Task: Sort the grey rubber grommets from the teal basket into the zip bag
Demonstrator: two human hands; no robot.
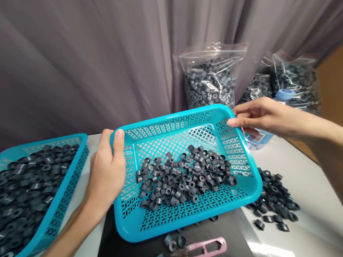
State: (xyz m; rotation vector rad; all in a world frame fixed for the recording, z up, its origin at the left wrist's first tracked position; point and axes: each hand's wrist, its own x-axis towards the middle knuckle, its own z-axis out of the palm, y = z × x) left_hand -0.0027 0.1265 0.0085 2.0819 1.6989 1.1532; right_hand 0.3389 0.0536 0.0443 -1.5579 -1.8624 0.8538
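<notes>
A turquoise perforated basket (239, 152) sits in the middle, tilted a little, with several small dark grey plastic rings (183, 176) heaped on its floor. My left hand (109, 172) grips the basket's left rim, thumb hooked over the far corner. My right hand (263, 117) pinches the far right corner of the rim with its fingertips.
A second turquoise basket (57, 205) full of grey rings stands at the left. Loose rings (274, 199) lie right of the middle basket and a few (172, 242) in front, beside pink thread snips (205, 249). Clear bags of rings (209, 80) and a bottle (262, 134) stand behind, before a grey curtain.
</notes>
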